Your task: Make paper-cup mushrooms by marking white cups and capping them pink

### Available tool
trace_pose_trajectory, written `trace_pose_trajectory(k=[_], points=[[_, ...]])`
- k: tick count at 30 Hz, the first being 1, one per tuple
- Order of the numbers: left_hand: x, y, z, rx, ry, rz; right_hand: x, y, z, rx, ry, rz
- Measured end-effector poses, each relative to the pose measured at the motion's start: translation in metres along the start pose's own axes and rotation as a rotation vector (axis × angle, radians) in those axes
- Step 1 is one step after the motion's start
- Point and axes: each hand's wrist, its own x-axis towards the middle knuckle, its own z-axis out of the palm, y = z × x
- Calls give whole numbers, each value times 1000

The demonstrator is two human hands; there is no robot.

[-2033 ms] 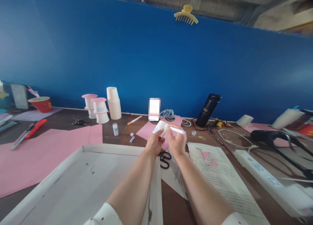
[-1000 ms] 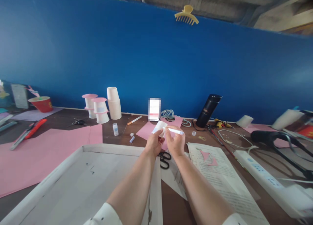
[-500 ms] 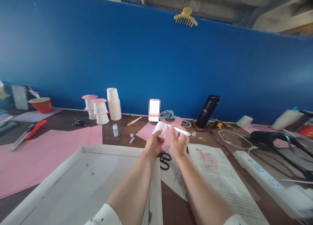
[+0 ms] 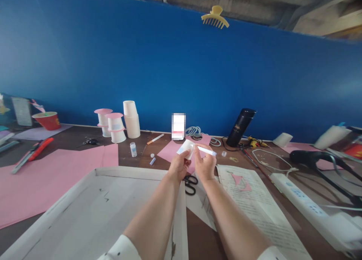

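Note:
My left hand point(image 4: 178, 167) is closed around a small white paper cup point(image 4: 185, 147) that has a pale blue patch on its side. In my right hand point(image 4: 206, 167) is a white marker point(image 4: 207, 151), gripped like a pen, its tip against or very near the cup. Pink paper point(image 4: 169, 150) lies under both hands. Just below them are black-handled scissors point(image 4: 190, 184), their blades hidden. Left of the hands lie a small purple-blue cap point(image 4: 152, 161) and an orange-and-white marker point(image 4: 155, 139).
Two cup stacks with pink discs point(image 4: 115, 125) and a stack of white cups point(image 4: 132, 120) stand at back left. A phone point(image 4: 178, 126) leans by the blue partition. Rightward are a black flask point(image 4: 241, 128), printed pages point(image 4: 254, 199) and a power strip point(image 4: 301, 199). A white tray point(image 4: 118, 173) lies front left.
The cup has turned in my left hand, bringing its blue patch into fuller view. My right hand has shifted slightly left, carrying the marker closer to the cup.

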Motion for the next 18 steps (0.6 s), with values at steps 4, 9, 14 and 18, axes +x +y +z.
trace_pose_trajectory(k=[4,9,14,18], points=[[-1,0,1,20,-7,6,-1,0,0,-9,-3,-5],[0,-1,0,40,-41,13,-1,-1,1,-12,-10,-12],[0,-2,-1,48,-57,16,-1,-1,1,-20,-25,4],[-1,-1,0,45,-50,12,-1,-1,1,-28,-36,12]])
